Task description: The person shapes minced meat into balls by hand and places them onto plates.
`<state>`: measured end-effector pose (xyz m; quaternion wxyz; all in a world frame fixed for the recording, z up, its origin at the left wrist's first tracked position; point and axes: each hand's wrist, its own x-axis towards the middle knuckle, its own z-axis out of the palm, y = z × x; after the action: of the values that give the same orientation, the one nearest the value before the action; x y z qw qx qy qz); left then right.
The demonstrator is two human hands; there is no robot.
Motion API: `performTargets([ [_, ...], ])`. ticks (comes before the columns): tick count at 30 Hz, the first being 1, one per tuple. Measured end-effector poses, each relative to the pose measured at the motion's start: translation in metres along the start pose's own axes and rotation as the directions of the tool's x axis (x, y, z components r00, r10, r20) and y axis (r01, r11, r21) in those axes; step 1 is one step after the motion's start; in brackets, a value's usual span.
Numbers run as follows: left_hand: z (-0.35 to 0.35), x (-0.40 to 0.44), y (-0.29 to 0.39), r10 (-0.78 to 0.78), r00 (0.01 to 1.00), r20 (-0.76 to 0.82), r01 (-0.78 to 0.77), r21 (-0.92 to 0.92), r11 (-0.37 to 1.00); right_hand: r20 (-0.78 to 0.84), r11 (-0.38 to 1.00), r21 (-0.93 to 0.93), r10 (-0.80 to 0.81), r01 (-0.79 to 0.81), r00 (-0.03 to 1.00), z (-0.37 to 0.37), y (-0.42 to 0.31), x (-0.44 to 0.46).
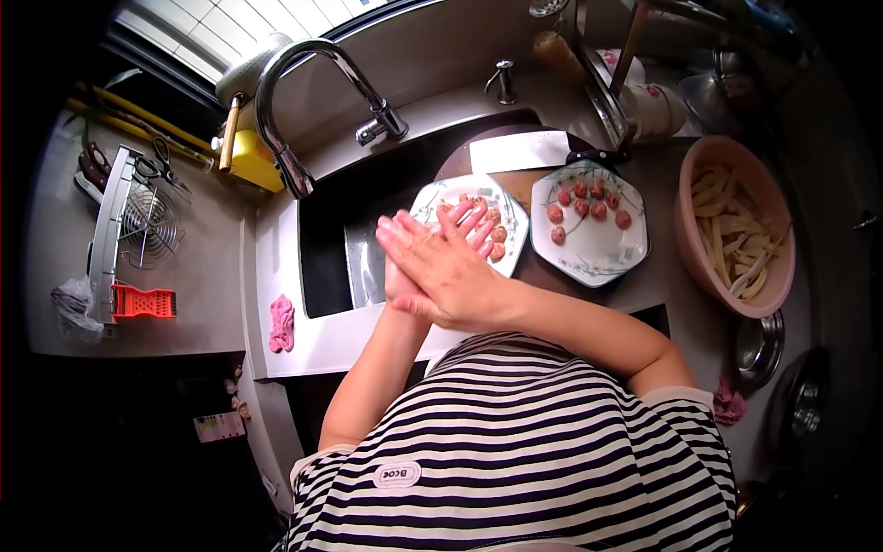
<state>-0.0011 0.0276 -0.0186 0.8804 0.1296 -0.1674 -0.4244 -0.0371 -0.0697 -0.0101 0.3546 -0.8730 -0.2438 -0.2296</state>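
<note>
My right hand [452, 276] lies across my left hand [399, 283], palm against palm, with the fingers of both stretched out. Whatever may be between the palms is hidden. Beneath them a white patterned plate [515, 204] carries several small meatballs [498, 234], partly covered by my hands. To its right, a second white octagonal plate [596, 256] bears several pinkish-red meatballs [580, 208] towards its upper part.
Behind the plates a cleaver [520, 153] lies on a round board [455, 166]. A pink basin [786, 285] of pale strips stands at right. The faucet [294, 170] arches over the dark sink [324, 248]. An orange grater [144, 302] and pink cloth [281, 324] lie left.
</note>
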Motion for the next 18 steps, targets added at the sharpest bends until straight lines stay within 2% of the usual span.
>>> performTargets([
  [1,0.005,0.002,0.000,0.058,0.992,0.111,-0.046,-0.111,0.993,-0.027,0.993,-0.109,0.029,-0.031,0.999,0.002,0.012,0.007],
  [2,0.013,0.003,-0.001,0.017,0.965,-0.261,-0.038,-0.074,0.997,-0.068,0.975,-0.189,0.107,-0.118,0.992,-0.005,0.029,0.012],
  [3,0.029,0.007,-0.001,-0.013,0.802,-0.597,-0.018,-0.047,0.999,-0.106,0.948,-0.203,0.227,-0.245,0.968,-0.008,0.045,0.011],
  [4,0.021,0.003,0.005,-0.132,0.931,-0.341,0.080,-0.161,0.984,-0.129,0.935,-0.127,0.314,-0.330,0.940,-0.012,0.061,0.008],
  [5,0.016,-0.001,0.006,-0.108,0.917,-0.383,0.063,-0.129,0.990,-0.147,0.910,-0.049,0.400,-0.411,0.905,-0.013,0.072,0.004],
  [6,0.019,-0.003,0.007,-0.086,0.902,-0.424,0.050,-0.096,0.994,-0.054,0.815,0.271,0.544,-0.512,0.837,-0.017,0.072,0.002],
  [7,0.021,-0.004,0.007,-0.064,0.884,-0.463,0.040,-0.062,0.997,0.085,0.608,0.547,0.643,-0.575,0.761,-0.020,0.070,0.000],
  [8,0.020,-0.004,0.007,-0.050,0.885,-0.462,0.040,-0.032,0.999,0.251,0.318,0.743,0.683,-0.589,0.686,-0.022,0.068,-0.003],
  [9,0.019,-0.002,0.007,-0.035,0.894,-0.447,0.031,-0.016,0.999,0.370,0.079,0.836,0.649,-0.542,0.665,-0.016,0.076,-0.009],
  [11,0.018,0.001,0.008,-0.010,0.908,-0.419,0.019,0.017,1.000,0.567,-0.422,0.820,0.496,-0.387,0.658,0.008,0.093,-0.026],
  [12,0.019,0.002,0.009,0.039,0.902,-0.431,-0.003,0.085,0.996,0.573,-0.522,0.794,0.472,-0.311,0.670,0.007,0.084,-0.025],
  [14,0.023,0.004,0.012,0.142,0.886,-0.441,-0.046,0.222,0.974,0.558,-0.562,0.787,0.470,-0.256,0.684,-0.002,0.071,-0.020],
  [15,0.020,0.005,0.012,0.279,0.856,-0.435,-0.093,0.401,0.912,0.551,-0.580,0.781,0.466,-0.231,0.693,-0.006,0.065,-0.017],
  [16,0.016,0.006,0.012,0.404,0.794,-0.454,-0.114,0.543,0.832,0.513,-0.537,0.814,0.482,-0.223,0.710,-0.009,0.058,-0.014],
  [17,0.012,0.008,0.011,0.527,0.721,-0.449,-0.115,0.673,0.731,0.455,-0.453,0.862,0.494,-0.227,0.741,-0.011,0.047,-0.010],
  [18,0.010,0.011,0.010,0.543,0.685,-0.486,-0.113,0.665,0.739,0.338,-0.231,0.940,0.519,-0.252,0.785,-0.007,0.036,-0.008],
])
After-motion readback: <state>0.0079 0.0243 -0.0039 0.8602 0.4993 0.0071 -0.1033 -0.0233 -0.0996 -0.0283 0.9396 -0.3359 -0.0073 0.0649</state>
